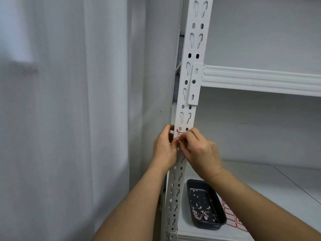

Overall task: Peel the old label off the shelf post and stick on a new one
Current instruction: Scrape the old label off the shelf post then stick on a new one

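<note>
Two bare forearms come up from the bottom edge, nearest to the camera, one on each side of the white shelf post (188,94). The post is the largest thing; its long axis runs nearly upright and leans a little to the right at the top. The left hand (163,146) is curled around the post's left edge. The right hand (199,152) pinches with curled fingers at the label (179,131), a small white piece with a red border on the post's front, between the two hands. On the lower shelf (260,185) stands a black tray (215,195) with paper scraps (201,210), beside a label sheet (231,217).
</note>
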